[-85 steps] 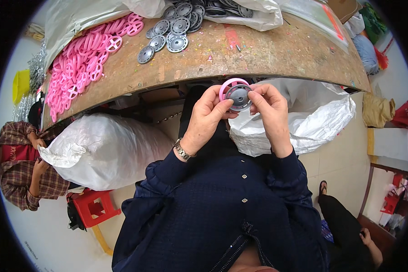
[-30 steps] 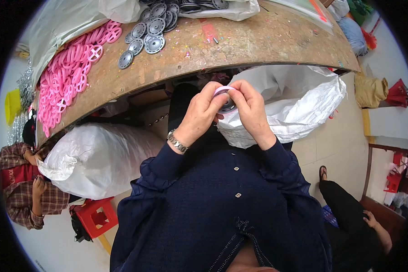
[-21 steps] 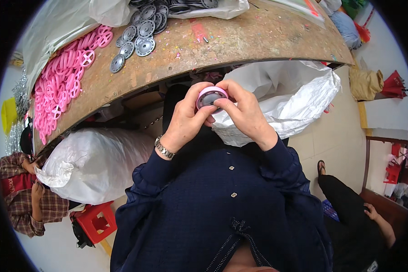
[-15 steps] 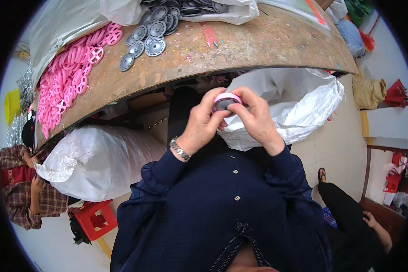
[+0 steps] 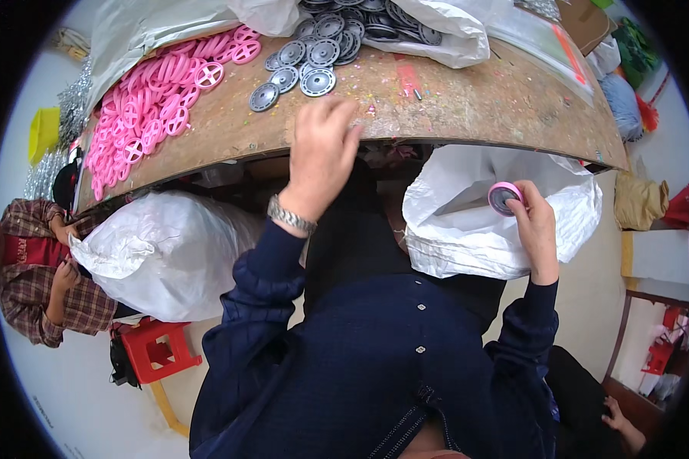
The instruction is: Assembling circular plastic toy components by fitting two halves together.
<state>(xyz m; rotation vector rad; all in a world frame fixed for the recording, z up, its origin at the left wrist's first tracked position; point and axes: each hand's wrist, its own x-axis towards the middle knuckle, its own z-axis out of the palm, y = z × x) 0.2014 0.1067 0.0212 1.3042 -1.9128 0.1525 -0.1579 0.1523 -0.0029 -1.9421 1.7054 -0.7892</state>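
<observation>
Over the sack's mouth, my right hand (image 5: 538, 229) pinches a toy wheel (image 5: 504, 198) with a pink rim and a dark grey centre. My left hand (image 5: 323, 151), with a metal-band watch on its wrist, reaches over the table's front edge, thumb apart from its bent fingers and nothing seen in them. Just beyond its fingertips lie grey wheel discs (image 5: 318, 81), spilling from a white bag (image 5: 463, 47). Further left on the tabletop spreads a heap of pink spoked rings (image 5: 149, 96). The white woven sack (image 5: 429, 246) hangs wide at the table's edge.
The worn wooden table (image 5: 467, 99) curves across the far side. A full white sack (image 5: 172, 260) stands at left, near a red stool (image 5: 161, 352). A person in a plaid shirt (image 5: 27, 294) sits far left; another person's hand (image 5: 624, 424) shows lower right.
My hands have parted. The right carried the wheel rightward over the open sack; the left let go of it and moved up and left toward the grey discs. The view has shifted slightly.
</observation>
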